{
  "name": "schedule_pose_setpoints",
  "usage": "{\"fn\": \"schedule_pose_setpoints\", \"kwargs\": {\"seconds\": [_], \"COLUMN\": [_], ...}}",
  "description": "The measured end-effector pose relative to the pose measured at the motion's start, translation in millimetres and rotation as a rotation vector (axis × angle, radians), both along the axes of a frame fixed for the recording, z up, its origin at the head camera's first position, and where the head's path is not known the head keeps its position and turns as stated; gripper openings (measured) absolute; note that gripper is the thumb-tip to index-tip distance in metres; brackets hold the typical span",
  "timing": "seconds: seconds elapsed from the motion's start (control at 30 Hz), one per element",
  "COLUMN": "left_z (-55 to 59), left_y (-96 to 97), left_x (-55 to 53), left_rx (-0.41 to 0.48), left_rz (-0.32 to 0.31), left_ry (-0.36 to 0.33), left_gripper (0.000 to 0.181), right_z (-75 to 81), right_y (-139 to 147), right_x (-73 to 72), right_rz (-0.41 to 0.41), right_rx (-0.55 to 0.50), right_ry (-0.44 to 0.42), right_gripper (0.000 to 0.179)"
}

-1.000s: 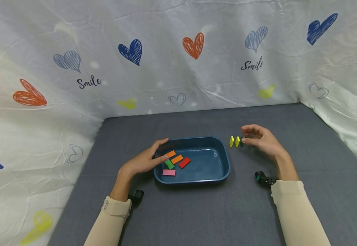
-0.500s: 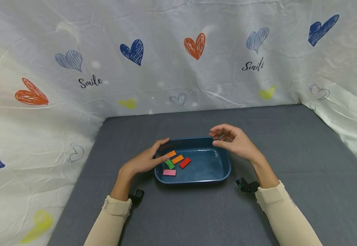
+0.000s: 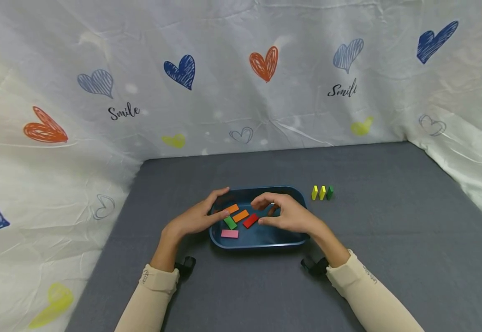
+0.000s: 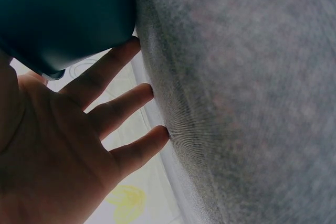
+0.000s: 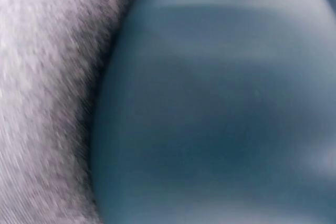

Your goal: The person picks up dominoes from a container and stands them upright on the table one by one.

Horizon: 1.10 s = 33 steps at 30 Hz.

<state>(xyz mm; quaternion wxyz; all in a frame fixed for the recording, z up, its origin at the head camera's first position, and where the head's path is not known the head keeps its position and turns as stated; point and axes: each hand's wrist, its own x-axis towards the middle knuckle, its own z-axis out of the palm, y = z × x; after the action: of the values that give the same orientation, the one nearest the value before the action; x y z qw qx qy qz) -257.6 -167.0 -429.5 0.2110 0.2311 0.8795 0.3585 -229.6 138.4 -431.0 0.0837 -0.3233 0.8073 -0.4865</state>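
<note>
Right hand (image 3: 285,214), half-open, seemingly empty, hovers over the blue rectangular glossy tray (image 3: 257,246) the left hand (image 3: 193,218) grips; a hasty pinch could skid the red oblong block (image 3: 250,221).

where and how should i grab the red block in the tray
Probably pinch the red block by its long edges near the far right end, coming from above on the right: it lies flat, slanted with that end toward the right hand, while an orange block sits close on its left.
</note>
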Motion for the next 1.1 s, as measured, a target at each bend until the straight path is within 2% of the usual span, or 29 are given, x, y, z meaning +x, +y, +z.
{"fn": "schedule_pose_setpoints", "kwargs": {"seconds": [0.33,0.5,0.77,1.1], "left_z": [-2.4,-1.9,-3.9,-2.4], "left_y": [-0.1,-1.0,-2.1,-1.8], "left_x": [1.1,0.5,-1.4,0.5], "left_rx": [0.015,0.02,0.009,0.021], "left_rz": [-0.02,-0.015,-0.01,-0.019], "left_ry": [0.003,0.004,0.014,0.021], "left_gripper": [0.075,0.075,0.074,0.073], "right_z": [-2.4,-1.1,-2.1,-5.7], "right_y": [-8,-12,-22,-27], "right_x": [5.1,0.4,-7.7,-5.9], "right_rz": [0.002,0.034,0.092,0.102], "right_rx": [0.077,0.114,0.253,0.351], "right_ry": [0.043,0.054,0.085,0.114], "right_gripper": [0.042,0.043,0.04,0.036]}}
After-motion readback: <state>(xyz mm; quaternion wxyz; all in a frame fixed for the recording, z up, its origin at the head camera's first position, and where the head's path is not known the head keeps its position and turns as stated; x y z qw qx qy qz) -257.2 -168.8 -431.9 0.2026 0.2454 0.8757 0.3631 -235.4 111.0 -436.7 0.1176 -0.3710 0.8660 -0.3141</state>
